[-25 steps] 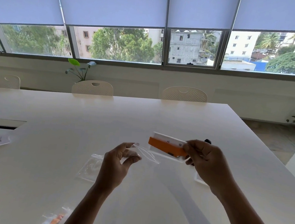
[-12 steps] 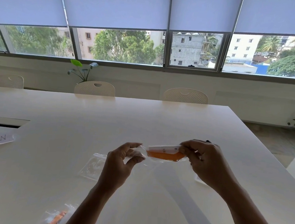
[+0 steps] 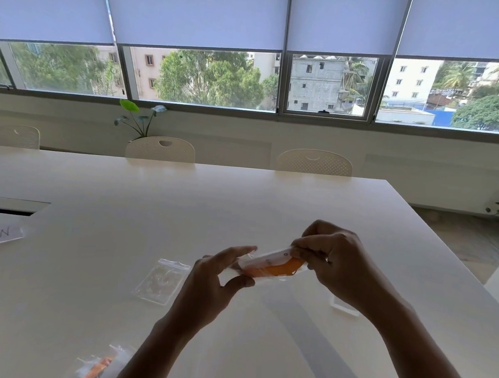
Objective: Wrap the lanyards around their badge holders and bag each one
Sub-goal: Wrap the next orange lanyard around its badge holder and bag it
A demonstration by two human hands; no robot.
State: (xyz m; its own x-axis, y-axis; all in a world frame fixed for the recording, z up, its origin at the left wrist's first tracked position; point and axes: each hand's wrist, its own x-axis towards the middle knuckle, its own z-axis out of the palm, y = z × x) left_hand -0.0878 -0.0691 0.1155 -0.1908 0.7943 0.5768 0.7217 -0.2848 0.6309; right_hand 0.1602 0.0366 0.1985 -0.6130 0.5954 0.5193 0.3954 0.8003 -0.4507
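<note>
- While both hands hover over the worktop [image 3: 121, 195], I count one badge [image 3: 274, 265], wound in an orange lanyard, partly inside one clear bag [image 3: 239, 274] held between them.
- My left hand [image 3: 212, 285] pinches the bag's mouth; fingers curled.
- My right hand [image 3: 335, 265] grips the badge's far end, fingers pressed together.
- One empty bag [image 3: 160, 280] lies left; one filled bag [image 3: 100, 365] sits near me.
- Three chairs [image 3: 160, 148] stand behind.

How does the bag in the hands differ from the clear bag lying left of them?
The held bag is up off the table, pinched by the left hand and right hand; the flat bag lies untouched. The held bag shows an orange lanyard inside; the flat bag shows no orange. Both are clear plastic.
</note>
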